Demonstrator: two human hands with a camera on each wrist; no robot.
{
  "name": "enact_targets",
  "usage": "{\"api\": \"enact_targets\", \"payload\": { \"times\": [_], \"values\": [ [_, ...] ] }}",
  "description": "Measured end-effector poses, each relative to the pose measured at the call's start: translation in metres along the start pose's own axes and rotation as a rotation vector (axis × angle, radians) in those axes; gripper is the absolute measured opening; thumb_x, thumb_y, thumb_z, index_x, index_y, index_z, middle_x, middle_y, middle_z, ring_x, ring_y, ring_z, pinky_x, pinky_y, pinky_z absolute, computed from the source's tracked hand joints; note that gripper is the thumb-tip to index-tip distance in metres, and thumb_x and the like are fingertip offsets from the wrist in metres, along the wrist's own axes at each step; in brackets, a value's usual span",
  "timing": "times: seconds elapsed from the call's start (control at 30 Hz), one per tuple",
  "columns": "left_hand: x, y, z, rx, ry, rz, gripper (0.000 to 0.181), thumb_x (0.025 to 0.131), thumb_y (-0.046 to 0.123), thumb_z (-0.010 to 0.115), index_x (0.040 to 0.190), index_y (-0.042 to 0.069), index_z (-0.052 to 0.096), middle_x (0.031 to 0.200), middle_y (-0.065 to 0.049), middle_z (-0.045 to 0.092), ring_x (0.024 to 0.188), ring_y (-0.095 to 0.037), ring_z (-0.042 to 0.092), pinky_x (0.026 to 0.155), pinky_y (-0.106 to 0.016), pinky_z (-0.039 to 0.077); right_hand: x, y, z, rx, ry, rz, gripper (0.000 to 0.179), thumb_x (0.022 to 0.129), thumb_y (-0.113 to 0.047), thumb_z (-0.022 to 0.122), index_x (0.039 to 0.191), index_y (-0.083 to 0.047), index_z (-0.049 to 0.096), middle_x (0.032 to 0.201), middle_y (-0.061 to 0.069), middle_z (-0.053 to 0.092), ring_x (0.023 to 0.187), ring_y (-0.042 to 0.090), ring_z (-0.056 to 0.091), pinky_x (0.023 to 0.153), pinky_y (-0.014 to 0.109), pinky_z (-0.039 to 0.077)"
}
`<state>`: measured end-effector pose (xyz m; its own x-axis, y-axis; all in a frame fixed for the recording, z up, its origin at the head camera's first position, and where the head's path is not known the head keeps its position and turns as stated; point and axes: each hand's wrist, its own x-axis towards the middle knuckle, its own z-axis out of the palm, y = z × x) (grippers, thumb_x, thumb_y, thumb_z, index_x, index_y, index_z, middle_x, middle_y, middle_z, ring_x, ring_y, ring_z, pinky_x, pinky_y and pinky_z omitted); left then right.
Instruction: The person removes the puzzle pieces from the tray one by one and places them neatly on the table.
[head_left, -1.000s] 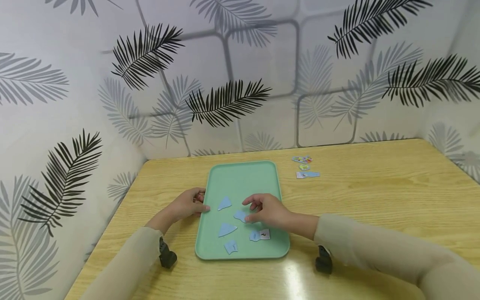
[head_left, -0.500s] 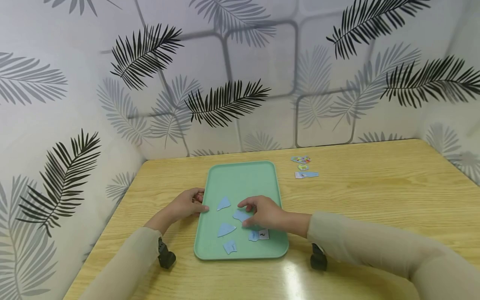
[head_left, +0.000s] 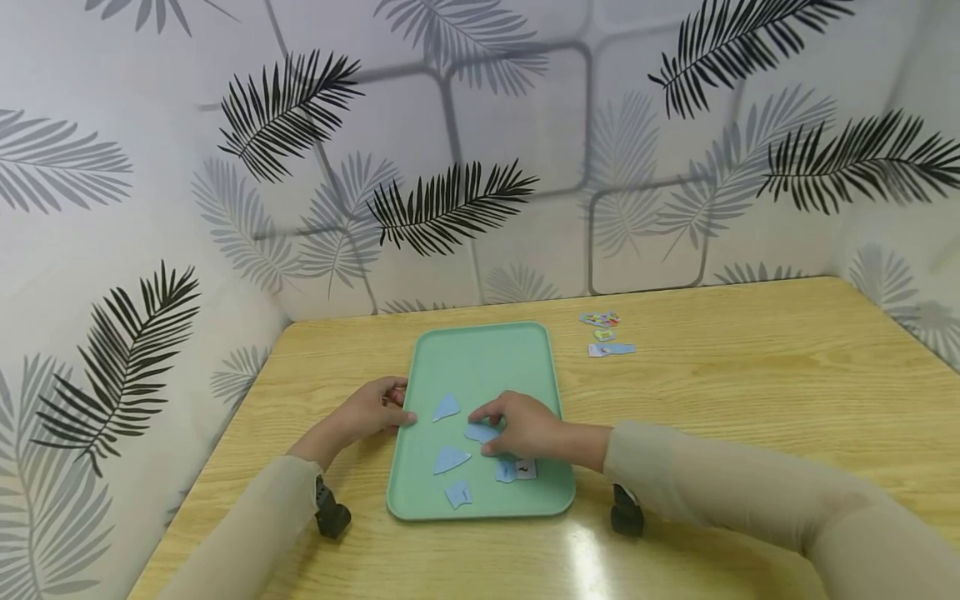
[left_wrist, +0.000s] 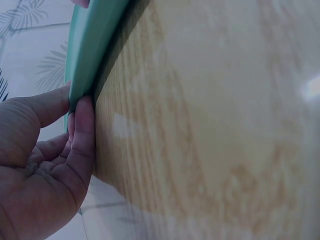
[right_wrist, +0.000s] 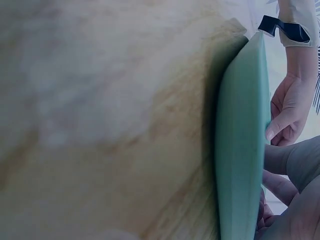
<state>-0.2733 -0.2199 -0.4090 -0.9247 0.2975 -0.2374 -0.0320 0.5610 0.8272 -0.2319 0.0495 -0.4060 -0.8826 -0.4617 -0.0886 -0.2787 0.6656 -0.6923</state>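
Note:
A green tray (head_left: 480,346) lies on the table with several light blue puzzle pieces on it. My left hand (head_left: 370,410) grips its left rim, thumb over the top; in the left wrist view, the hand's fingers (left_wrist: 82,120) are against the rim's outer side. Over the tray's middle, my right hand (head_left: 525,425) has thumb and index finger at opposite edges of a light blue puzzle piece (head_left: 478,432). Near it lie a triangular piece (head_left: 447,407), another triangular piece (head_left: 452,459) and a small piece (head_left: 458,493). A joined blue-and-white pair (head_left: 525,470) is partly covered by the right hand.
Beyond the tray's right side, on the wooden table (head_left: 720,367), lie a colourful piece (head_left: 600,319), a small yellow piece (head_left: 603,335) and a blue-and-white strip (head_left: 611,350). A leaf-patterned wall (head_left: 555,242) stands behind the table.
My right hand has moved left and slightly nearer to me, its thumb and index finger now around the middle blue piece. The left hand keeps its grip on the tray rim.

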Motion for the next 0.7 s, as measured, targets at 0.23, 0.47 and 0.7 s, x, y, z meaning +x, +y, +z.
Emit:
{"api": "enact_targets", "payload": {
  "times": [0.23, 0.47, 0.7],
  "values": [
    [-0.0007, 0.0024, 0.0002, -0.002, 0.003, 0.003, 0.062, 0.089, 0.001, 0.069, 0.142, -0.007, 0.039, 0.102, -0.012, 0.048, 0.084, -0.021, 0.049, 0.069, -0.03, 0.052, 0.0013, 0.0006, -0.001, -0.008, 0.004, 0.0, 0.035, 0.076, -0.012, 0.084, 0.109, -0.019, 0.075, 0.097, -0.002, 0.06, 0.086, 0.016, 0.05, 0.075, 0.031, 0.044],
    [0.0004, 0.0018, 0.0009, -0.009, 0.0, -0.004, 0.062, 0.089, 0.001, 0.07, 0.142, -0.006, 0.04, 0.103, -0.013, 0.048, 0.085, -0.021, 0.05, 0.07, -0.031, 0.053, 0.0003, 0.0009, -0.0009, 0.021, 0.021, -0.008, 0.029, 0.077, -0.01, 0.083, 0.104, -0.018, 0.077, 0.095, -0.003, 0.061, 0.086, 0.014, 0.052, 0.074, 0.03, 0.045],
    [0.0003, 0.0004, 0.0007, -0.003, 0.003, 0.0, 0.062, 0.088, 0.001, 0.07, 0.142, -0.007, 0.04, 0.102, -0.012, 0.047, 0.085, -0.021, 0.049, 0.069, -0.031, 0.052, 0.0004, 0.0022, -0.0007, 0.034, 0.027, -0.013, 0.028, 0.076, -0.011, 0.083, 0.103, -0.017, 0.078, 0.092, -0.004, 0.061, 0.085, 0.012, 0.052, 0.073, 0.029, 0.045]
  ]
}}
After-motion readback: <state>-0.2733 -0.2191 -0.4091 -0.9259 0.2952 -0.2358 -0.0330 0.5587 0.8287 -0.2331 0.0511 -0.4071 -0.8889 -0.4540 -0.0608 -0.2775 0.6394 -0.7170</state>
